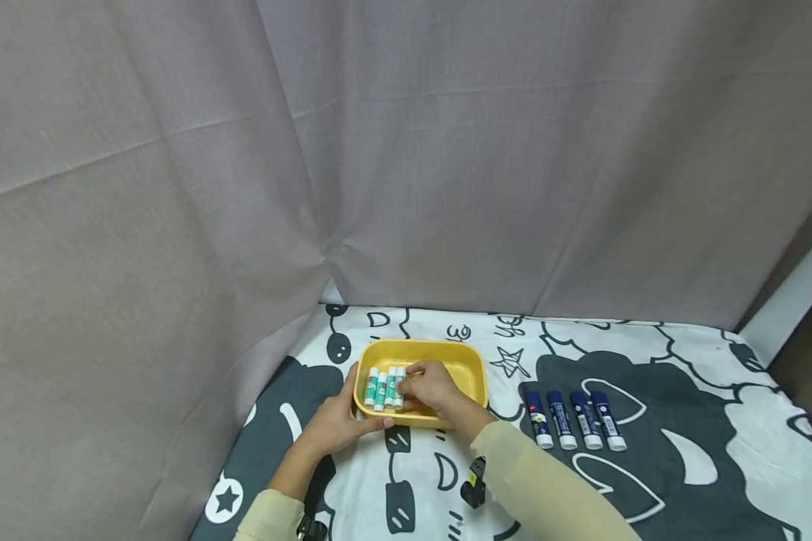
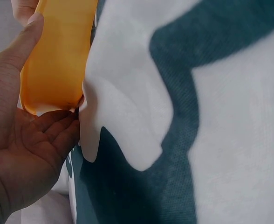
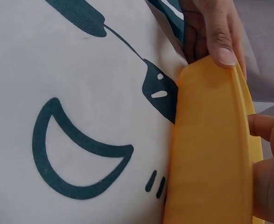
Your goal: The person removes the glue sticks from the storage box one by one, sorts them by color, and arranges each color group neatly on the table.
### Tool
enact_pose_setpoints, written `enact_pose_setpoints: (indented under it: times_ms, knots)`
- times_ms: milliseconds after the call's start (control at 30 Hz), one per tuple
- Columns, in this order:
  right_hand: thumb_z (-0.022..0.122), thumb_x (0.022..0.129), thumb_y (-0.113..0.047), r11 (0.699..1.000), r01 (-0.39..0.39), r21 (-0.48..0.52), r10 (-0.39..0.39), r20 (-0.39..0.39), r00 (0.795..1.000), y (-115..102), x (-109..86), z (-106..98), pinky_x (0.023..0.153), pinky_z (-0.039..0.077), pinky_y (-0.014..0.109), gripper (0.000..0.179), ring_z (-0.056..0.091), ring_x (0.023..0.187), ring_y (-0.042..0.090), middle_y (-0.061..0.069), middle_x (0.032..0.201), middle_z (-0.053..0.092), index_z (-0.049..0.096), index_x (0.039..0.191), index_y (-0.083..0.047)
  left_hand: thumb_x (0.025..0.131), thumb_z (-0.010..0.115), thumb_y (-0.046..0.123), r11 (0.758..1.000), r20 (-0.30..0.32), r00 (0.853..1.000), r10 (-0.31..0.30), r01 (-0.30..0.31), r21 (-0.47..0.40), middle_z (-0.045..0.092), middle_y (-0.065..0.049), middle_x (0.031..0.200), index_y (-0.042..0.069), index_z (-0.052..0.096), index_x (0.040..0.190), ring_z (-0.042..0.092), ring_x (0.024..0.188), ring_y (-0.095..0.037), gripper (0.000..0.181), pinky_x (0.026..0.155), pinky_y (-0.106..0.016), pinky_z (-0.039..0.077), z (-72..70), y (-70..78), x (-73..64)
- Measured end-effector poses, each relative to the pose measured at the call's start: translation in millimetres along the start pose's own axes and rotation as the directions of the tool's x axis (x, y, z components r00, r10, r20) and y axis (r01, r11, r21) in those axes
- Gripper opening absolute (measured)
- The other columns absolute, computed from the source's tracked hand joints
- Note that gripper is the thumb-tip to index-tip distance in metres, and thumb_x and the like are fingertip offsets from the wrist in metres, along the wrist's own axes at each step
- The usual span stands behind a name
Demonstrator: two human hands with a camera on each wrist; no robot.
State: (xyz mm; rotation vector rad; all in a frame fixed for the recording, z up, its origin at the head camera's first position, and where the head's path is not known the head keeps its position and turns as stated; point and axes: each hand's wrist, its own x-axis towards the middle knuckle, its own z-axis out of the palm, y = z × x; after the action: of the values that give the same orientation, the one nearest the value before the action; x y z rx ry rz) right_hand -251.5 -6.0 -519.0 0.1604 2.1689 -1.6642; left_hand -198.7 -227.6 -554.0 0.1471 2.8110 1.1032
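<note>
With the yellow tray (image 1: 463, 368) as the clock's centre and 12 pointing away from the person, the left hand (image 1: 334, 428) sits at 8 o'clock, gripping the tray's corner: its thumb lies on the near wall, its fingers are bent against the end. The right forearm, in a pale yellow sleeve (image 1: 548, 481), slants in from between 4 and 5 o'clock. The right hand (image 1: 436, 387) reaches over the near rim, palm down and fingers bent, its fingertips on the rightmost of four green-and-white sticks (image 1: 381, 391); whether they pinch it or only touch it, I cannot tell.

The tray looks like smooth plastic, a shallow rounded rectangle with its long axis running from 9 to 3. The sticks are slim cylinders with printed labels, lying side by side in the tray's 9 o'clock half. Their long axes run roughly from 12 to 6, leaning slightly towards 1, with white caps at the far ends.

Between 3 and 4 o'clock, four dark blue sticks (image 1: 585, 419) lie in a row on the printed cloth (image 1: 362, 481), long axes from 11 to 5, white ends towards 5. A creased grey curtain (image 1: 446, 188) hangs at 12.
</note>
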Motion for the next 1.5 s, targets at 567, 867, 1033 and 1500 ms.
enact_pose_setpoints:
  times_ms: [567, 867, 1033, 1500]
  knots:
    - [0.081, 0.098, -0.002, 0.995, 0.043, 0.089, -0.043, 0.001, 0.999, -10, -20.4, -32, 0.085, 0.069, 0.042, 0.045, 0.076, 0.089, 0.023, 0.020, 0.116, 0.073, 0.066, 0.140, 0.004, 0.078, 0.090, 0.075, 0.999, 0.022, 0.998, -0.052, 0.052, 0.003, 0.063, -0.029, 0.154, 0.023, 0.010, 0.180, 0.069, 0.132, -0.042, 0.140, 0.108, -0.065, 0.055, -2.1, 5.9, -1.6]
    - [0.080, 0.099, -0.002, 0.996, 0.045, 0.078, -0.042, -0.034, 0.999, -11, -26.9, -51, 0.086, 0.069, 0.042, 0.045, 0.077, 0.092, 0.023, 0.019, 0.116, 0.072, 0.065, 0.141, 0.004, 0.077, 0.090, 0.076, 0.998, 0.025, 0.997, -0.067, 0.067, 0.002, 0.061, -0.027, 0.158, 0.025, 0.010, 0.180, 0.066, 0.137, -0.043, 0.140, 0.111, -0.066, 0.053, -2.7, 6.0, -2.0]
    - [0.081, 0.099, -0.004, 0.996, 0.051, 0.069, -0.049, -0.030, 0.998, -11, -32.7, -59, 0.084, 0.069, 0.040, 0.046, 0.077, 0.092, 0.023, 0.019, 0.117, 0.073, 0.065, 0.142, 0.003, 0.077, 0.090, 0.077, 0.998, 0.028, 0.997, -0.067, 0.068, -0.004, 0.060, -0.027, 0.159, 0.024, 0.009, 0.180, 0.066, 0.137, -0.043, 0.141, 0.112, -0.067, 0.053, -1.8, 6.0, -1.5]
    - [0.080, 0.100, -0.002, 0.993, 0.096, 0.072, -0.098, 0.023, 0.995, -10, -47.6, -79, 0.089, 0.068, 0.047, 0.054, 0.079, 0.089, 0.025, 0.024, 0.124, 0.073, 0.061, 0.151, -0.002, 0.077, 0.090, 0.076, 0.997, 0.021, 0.997, -0.071, 0.071, 0.015, 0.059, -0.029, 0.160, 0.026, 0.010, 0.180, 0.064, 0.139, -0.046, 0.140, 0.114, -0.068, 0.051, -0.7, 6.3, -0.4]
